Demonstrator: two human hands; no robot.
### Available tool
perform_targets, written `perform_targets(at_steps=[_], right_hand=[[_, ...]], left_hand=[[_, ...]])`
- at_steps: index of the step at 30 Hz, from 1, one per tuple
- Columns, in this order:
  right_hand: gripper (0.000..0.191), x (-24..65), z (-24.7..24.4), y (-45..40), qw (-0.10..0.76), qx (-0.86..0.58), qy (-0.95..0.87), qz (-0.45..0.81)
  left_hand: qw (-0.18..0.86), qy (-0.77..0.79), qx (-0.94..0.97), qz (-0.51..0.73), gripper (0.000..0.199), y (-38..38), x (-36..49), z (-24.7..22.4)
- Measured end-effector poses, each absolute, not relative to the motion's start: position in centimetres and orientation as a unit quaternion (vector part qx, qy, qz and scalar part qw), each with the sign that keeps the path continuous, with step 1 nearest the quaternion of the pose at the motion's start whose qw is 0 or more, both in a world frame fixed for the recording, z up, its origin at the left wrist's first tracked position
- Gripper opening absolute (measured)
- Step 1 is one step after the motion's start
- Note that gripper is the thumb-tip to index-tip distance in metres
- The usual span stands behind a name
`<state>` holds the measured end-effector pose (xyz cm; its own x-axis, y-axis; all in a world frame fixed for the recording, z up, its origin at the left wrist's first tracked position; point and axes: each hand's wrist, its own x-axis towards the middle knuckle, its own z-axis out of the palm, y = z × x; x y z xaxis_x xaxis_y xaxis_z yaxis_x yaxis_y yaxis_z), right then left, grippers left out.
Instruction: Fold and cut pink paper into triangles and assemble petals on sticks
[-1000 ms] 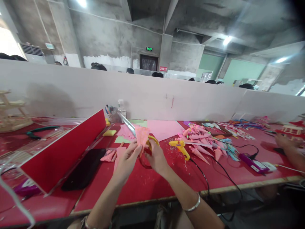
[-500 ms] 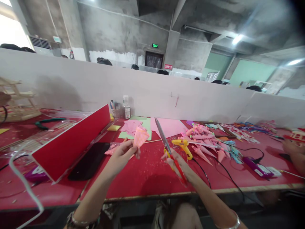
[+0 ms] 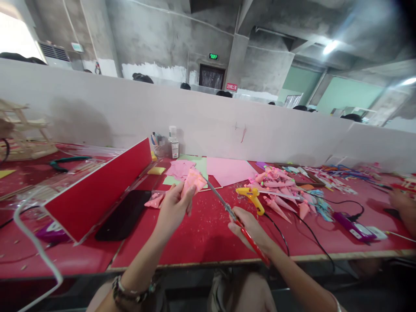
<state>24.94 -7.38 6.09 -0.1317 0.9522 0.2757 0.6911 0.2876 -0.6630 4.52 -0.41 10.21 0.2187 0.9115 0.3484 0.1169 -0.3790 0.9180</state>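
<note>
My left hand (image 3: 177,201) pinches a small pink patterned cone-like piece (image 3: 194,180), held above the red table. My right hand (image 3: 248,227) is wrapped round the red handle of a pair of scissors (image 3: 221,198), whose blades point up and left. The blade tips are at the right edge of the pink piece; whether they are cutting it I cannot tell. Just right of the scissors lies a yellow glue gun (image 3: 251,198). Beyond it is a heap of pink cones (image 3: 276,186) with small coloured tips.
Pink sheets (image 3: 227,170) and a green sheet (image 3: 200,164) lie at the back near a bottle (image 3: 173,143). A red board (image 3: 100,190) stands at left beside a black phone-like slab (image 3: 125,215). Cables run to a purple power strip (image 3: 354,227). Another person's hand (image 3: 401,203) shows far right.
My right hand has turned the scissors leftward, bringing the blade tips to the pink piece. My left hand still holds the piece, now tilted slightly differently.
</note>
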Motion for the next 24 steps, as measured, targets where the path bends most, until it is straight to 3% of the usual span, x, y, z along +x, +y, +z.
perform_targets(at_steps=[7, 16, 24], right_hand=[[0.029, 25.3, 5.7, -7.3, 0.305, -0.584, -0.730, 0.182], [0.024, 25.1, 6.0, -7.2, 0.312, -0.568, -0.734, 0.200], [0.025, 25.5, 6.0, -7.0, 0.299, -0.591, -0.726, 0.186]], left_hand=[[0.382, 0.381, 0.674, 0.505, 0.034, -0.2, 4.5, 10.2], [0.353, 0.393, 0.718, 0.454, 0.037, 0.2, 4.9, 9.2], [0.388, 0.380, 0.711, 0.447, 0.040, 0.4, 5.0, 9.2]])
